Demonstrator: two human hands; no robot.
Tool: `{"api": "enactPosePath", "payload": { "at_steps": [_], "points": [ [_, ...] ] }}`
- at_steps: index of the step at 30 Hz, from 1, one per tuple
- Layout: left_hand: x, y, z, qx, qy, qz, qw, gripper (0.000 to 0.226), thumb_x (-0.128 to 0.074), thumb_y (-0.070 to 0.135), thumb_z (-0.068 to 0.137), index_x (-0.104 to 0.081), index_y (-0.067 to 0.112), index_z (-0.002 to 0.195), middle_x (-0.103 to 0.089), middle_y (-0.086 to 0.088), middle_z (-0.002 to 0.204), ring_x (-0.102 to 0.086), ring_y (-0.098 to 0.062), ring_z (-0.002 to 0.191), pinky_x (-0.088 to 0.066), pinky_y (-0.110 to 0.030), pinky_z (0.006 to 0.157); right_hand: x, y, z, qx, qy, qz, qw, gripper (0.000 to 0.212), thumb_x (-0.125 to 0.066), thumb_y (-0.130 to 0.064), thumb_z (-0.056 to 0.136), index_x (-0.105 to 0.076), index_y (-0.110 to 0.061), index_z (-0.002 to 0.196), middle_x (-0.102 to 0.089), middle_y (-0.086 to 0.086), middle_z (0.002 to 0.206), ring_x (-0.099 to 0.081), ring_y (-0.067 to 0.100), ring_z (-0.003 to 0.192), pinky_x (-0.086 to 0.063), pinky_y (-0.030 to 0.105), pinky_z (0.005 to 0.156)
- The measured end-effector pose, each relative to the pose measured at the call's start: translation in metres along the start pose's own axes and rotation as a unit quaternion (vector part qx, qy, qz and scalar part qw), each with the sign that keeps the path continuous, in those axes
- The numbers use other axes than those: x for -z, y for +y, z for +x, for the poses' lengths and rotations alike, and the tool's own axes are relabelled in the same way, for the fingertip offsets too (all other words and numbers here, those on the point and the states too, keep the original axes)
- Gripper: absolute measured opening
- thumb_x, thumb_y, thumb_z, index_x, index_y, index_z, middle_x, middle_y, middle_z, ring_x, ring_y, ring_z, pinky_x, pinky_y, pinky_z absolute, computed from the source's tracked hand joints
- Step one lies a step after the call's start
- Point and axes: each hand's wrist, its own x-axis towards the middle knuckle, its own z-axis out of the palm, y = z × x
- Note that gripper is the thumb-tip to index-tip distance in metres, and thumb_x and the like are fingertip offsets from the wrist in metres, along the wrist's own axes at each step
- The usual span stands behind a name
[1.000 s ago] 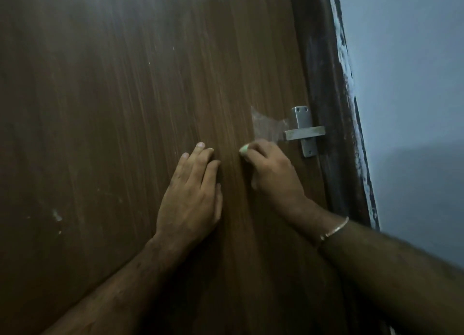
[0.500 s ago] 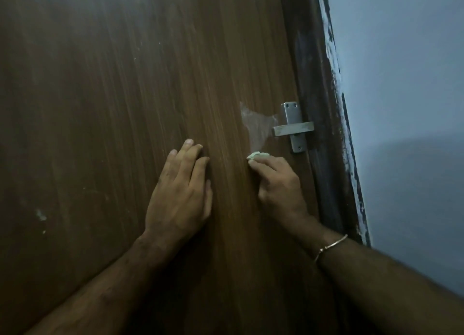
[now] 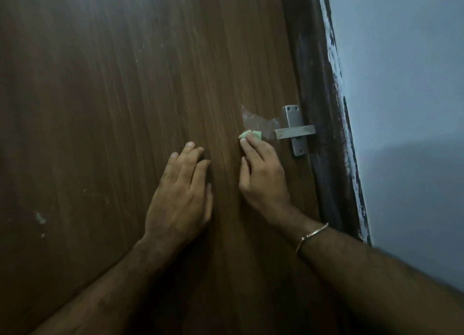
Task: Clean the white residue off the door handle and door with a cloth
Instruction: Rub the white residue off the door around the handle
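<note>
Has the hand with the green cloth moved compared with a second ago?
Yes. The right hand has slid the green cloth up toward the white residue, nearer the handle's lever; earlier it sat below the lever.

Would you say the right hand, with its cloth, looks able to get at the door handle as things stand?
Probably yes. The right hand presses the cloth on the door just beside the door handle, and nothing lies between them; the left hand rests flat on the far side.
</note>
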Motion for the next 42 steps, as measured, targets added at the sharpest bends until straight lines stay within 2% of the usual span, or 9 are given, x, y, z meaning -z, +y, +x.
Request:
{"api": "enactPosePath", "payload": {
  "at_steps": [6,9,14,19,23,28,32,37,42],
  "points": [
    [-0.004,0.000,-0.001,0.000,0.010,-0.006,1.000,0.048,-0.057,0.024,0.088,-0.050,0.001,0.130,-0.044,-0.021,0.144,-0.035,-0.033,0.141,-0.032,-0.053,0.115,-0.009,-0.021,0.049,-0.034,-0.067,0.018,0.997,0.073,-0.029,-0.054,0.100,-0.011,-0.011,0.155,0.000,0.006,0.165,0.004,0.017,0.151,0.001,0.038,0.122],
    [-0.003,0.000,0.002,0.001,0.009,-0.015,1.000,0.048,-0.057,0.024,0.089,-0.050,0.001,0.131,-0.044,-0.021,0.145,-0.034,-0.032,0.142,-0.030,-0.051,0.116,-0.010,-0.018,0.053,-0.039,-0.046,0.003,0.998,0.072,-0.025,-0.056,0.099,-0.012,-0.013,0.155,-0.002,0.005,0.165,0.002,0.017,0.151,0.002,0.043,0.123],
    [-0.004,0.000,-0.002,0.002,0.005,-0.023,1.000,0.047,-0.056,0.024,0.089,-0.051,0.002,0.130,-0.043,-0.020,0.145,-0.033,-0.031,0.143,-0.028,-0.049,0.117,-0.012,0.004,-0.028,0.004,-0.073,-0.038,0.997,0.072,-0.021,-0.059,0.097,-0.014,-0.017,0.155,-0.007,0.002,0.164,-0.002,0.012,0.151,-0.008,0.043,0.123],
    [-0.004,-0.002,0.000,0.000,0.000,-0.019,1.000,0.047,-0.056,0.026,0.090,-0.050,0.003,0.131,-0.042,-0.019,0.146,-0.032,-0.030,0.143,-0.027,-0.049,0.117,-0.007,0.028,0.029,-0.099,-0.062,-0.026,0.993,0.077,-0.016,-0.066,0.095,-0.003,-0.019,0.155,0.001,0.000,0.165,-0.012,0.019,0.149,-0.014,0.046,0.121],
    [-0.004,-0.002,-0.002,-0.002,0.002,-0.022,1.000,0.046,-0.055,0.025,0.090,-0.052,0.001,0.129,-0.043,-0.019,0.145,-0.033,-0.031,0.143,-0.029,-0.050,0.117,-0.010,0.034,-0.019,-0.025,-0.083,-0.053,0.995,0.077,-0.019,-0.065,0.096,-0.004,-0.018,0.155,0.003,0.000,0.165,0.001,0.014,0.151,-0.010,0.042,0.122],
    [-0.002,-0.004,0.000,-0.007,0.009,-0.025,1.000,0.046,-0.054,0.026,0.090,-0.050,0.003,0.130,-0.041,-0.018,0.146,-0.032,-0.030,0.143,-0.030,-0.051,0.116,-0.007,0.030,0.042,-0.092,-0.075,-0.014,0.993,0.085,-0.014,-0.073,0.091,0.005,-0.020,0.155,0.013,-0.002,0.164,0.006,0.017,0.150,-0.014,0.046,0.119],
    [-0.004,-0.004,0.000,-0.003,0.001,-0.026,1.000,0.046,-0.055,0.026,0.090,-0.051,0.002,0.130,-0.041,-0.019,0.146,-0.032,-0.030,0.144,-0.031,-0.052,0.116,-0.013,0.037,0.002,-0.002,-0.085,-0.045,0.995,0.084,-0.018,-0.072,0.092,0.003,-0.021,0.155,0.008,-0.001,0.164,0.005,0.016,0.150,-0.009,0.040,0.119],
    [-0.003,-0.005,-0.001,-0.006,0.001,-0.034,0.999,0.047,-0.055,0.025,0.089,-0.051,0.002,0.130,-0.042,-0.019,0.146,-0.032,-0.031,0.143,-0.031,-0.053,0.115,-0.003,0.055,0.040,-0.112,-0.081,-0.011,0.990,0.090,-0.012,-0.078,0.087,0.011,-0.023,0.154,0.012,-0.002,0.164,0.006,0.017,0.150,-0.008,0.046,0.122],
    [-0.006,-0.006,-0.002,-0.009,-0.002,-0.036,0.999,0.048,-0.056,0.025,0.089,-0.050,0.002,0.130,-0.041,-0.018,0.145,-0.032,-0.031,0.143,-0.029,-0.050,0.116,-0.008,0.053,-0.033,-0.047,-0.101,-0.037,0.993,0.082,-0.026,-0.065,0.095,0.009,-0.022,0.155,0.013,-0.002,0.164,0.010,0.014,0.151,-0.006,0.043,0.122]
  ]
}}
